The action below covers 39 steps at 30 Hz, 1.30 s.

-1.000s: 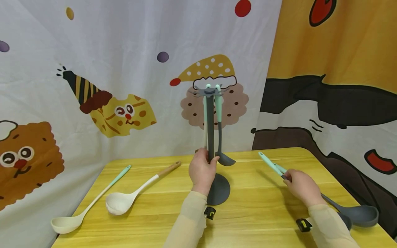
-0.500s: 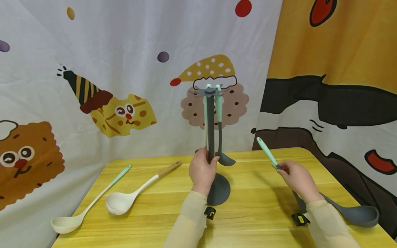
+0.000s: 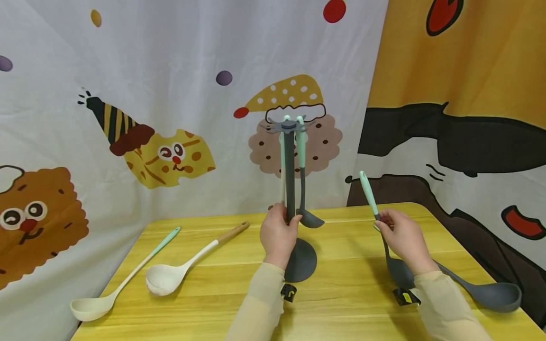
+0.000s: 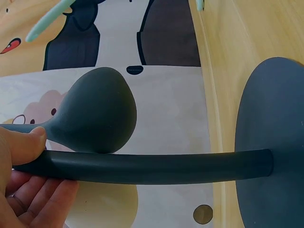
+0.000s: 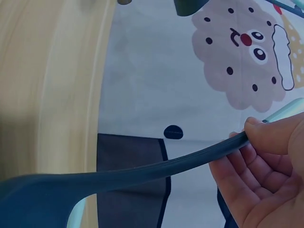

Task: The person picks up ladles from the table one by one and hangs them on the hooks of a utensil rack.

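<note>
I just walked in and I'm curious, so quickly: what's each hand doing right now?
Left hand: closed, holding the dark post of the utensil stand.
Right hand: closed, pinching the shaft of a mint-handled dark utensil.

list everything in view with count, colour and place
table: 1, yellow wood, in front
rack: 1, dark grey, mid-table
hanging ladle: 1, mint and grey, on rack
hanging utensil: 1, mint and cream, partly behind rack
wooden-handled ladle: 1, white, left of rack
cream ladle: 1, cream and mint, far left
held utensil: 1, grey and mint, right of rack
grey ladle: 1, dark grey, far right
cartoon backdrop: at least 1, mostly white, behind table
wrist gadgets: 2, black and yellow, at wrists
sleeves: 2, cream, on forearms
left hand: 1, bare, gripping rack
right hand: 1, bare, gripping held utensil
</note>
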Each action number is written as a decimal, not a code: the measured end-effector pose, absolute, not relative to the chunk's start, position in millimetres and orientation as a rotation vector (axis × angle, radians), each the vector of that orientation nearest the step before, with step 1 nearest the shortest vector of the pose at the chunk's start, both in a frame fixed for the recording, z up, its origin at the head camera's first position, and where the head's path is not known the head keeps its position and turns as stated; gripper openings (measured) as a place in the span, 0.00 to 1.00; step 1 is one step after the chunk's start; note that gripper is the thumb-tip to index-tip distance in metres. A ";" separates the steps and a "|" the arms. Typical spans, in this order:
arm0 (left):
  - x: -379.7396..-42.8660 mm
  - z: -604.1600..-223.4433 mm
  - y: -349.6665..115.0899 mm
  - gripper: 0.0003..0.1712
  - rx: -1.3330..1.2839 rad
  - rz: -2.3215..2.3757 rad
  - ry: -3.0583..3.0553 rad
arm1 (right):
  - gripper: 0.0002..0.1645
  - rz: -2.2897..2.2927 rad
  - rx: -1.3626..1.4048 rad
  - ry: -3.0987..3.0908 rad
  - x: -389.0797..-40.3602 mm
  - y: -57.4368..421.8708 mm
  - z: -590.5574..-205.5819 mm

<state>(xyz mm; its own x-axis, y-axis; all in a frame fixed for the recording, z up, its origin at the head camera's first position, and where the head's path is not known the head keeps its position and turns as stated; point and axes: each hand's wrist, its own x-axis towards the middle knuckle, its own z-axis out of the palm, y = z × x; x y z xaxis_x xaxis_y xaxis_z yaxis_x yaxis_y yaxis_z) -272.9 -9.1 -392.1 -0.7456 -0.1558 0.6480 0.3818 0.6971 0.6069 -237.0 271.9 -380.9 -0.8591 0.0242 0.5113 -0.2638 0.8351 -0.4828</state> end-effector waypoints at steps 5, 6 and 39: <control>-273.0 -391.2 -9.9 0.17 -0.181 -0.987 -2.204 | 0.13 0.800 0.174 -2.478 -235.8 266.1 -376.1; -273.1 -391.3 -10.0 0.17 -0.182 -0.986 -2.205 | 0.13 0.806 0.175 -2.473 -235.6 264.9 -374.9; -279.3 -389.0 -19.9 0.19 -0.303 -0.937 -2.257 | 0.10 0.856 0.233 -2.356 -236.3 230.2 -344.0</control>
